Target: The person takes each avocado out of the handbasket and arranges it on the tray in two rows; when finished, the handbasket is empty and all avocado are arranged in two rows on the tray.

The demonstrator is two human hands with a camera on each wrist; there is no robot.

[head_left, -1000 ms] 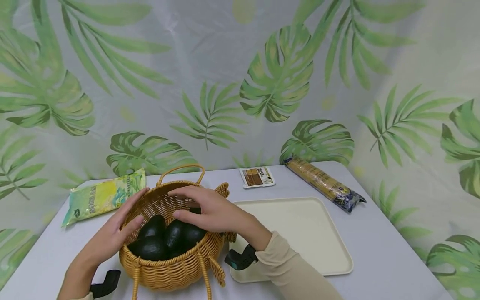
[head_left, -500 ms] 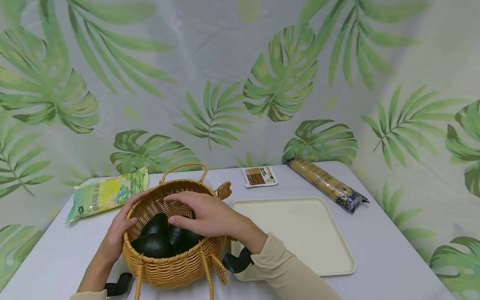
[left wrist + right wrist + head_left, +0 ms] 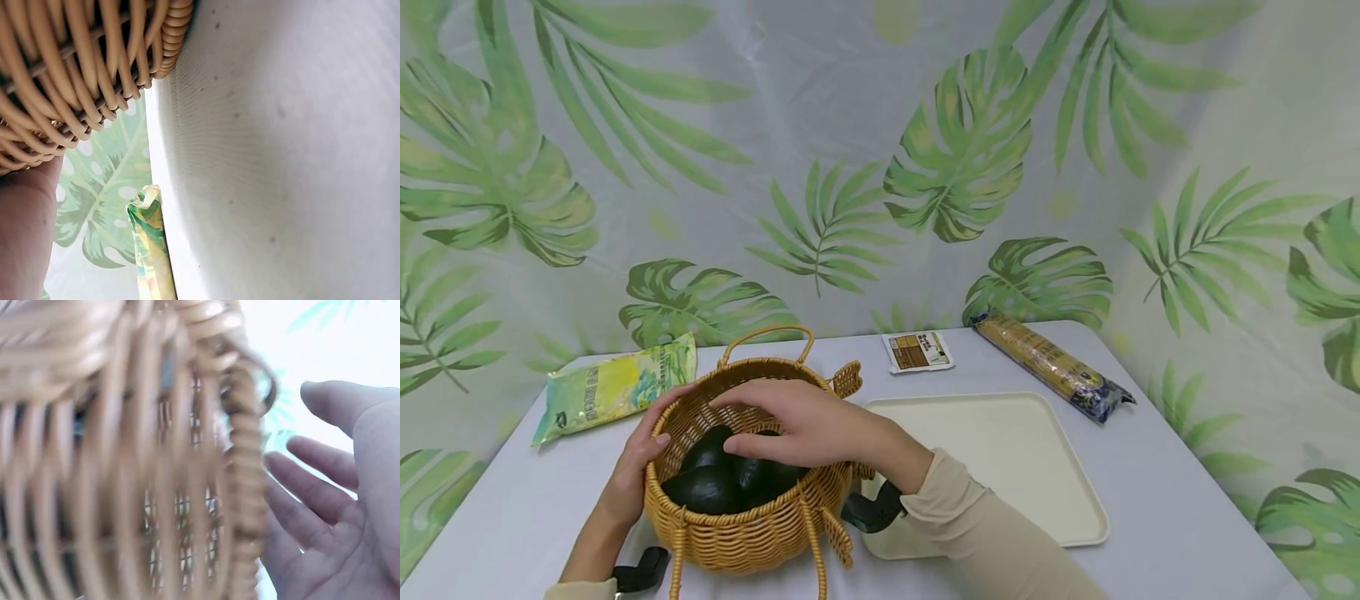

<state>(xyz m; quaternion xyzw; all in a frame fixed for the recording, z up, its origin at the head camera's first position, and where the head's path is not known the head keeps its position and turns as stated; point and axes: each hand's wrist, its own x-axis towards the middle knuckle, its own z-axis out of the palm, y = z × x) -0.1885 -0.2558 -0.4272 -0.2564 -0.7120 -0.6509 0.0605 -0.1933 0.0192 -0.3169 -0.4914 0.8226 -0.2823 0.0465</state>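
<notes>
A round wicker basket (image 3: 730, 542) with fish-tail-like woven side pieces stands at the table's front left. Inside lie several glossy dark green avocados (image 3: 703, 490). My left hand (image 3: 631, 467) holds the basket's left side, its thumb over the rim and its fingers along the outer wall. In the left wrist view, the woven wall (image 3: 81, 62) hides most of that hand. My right hand (image 3: 808, 421) reaches over the right rim, above the avocados, holding nothing. Its fingers are loosely bent and spread from the thumb. In the right wrist view, the right palm (image 3: 331, 550) shows beside the basket rim.
Right of the basket lies a cream tray (image 3: 1000, 467), partly under the right forearm. A green and yellow bag (image 3: 617, 387) lies back left. A small flat packet (image 3: 917, 352) and a long pack of noodles (image 3: 1048, 362) lie at the back. A leaf-print curtain (image 3: 850, 167) hangs behind.
The left hand has moved from over the basket's left edge to a hold on its rim. The right hand has shifted slightly left above the avocados.
</notes>
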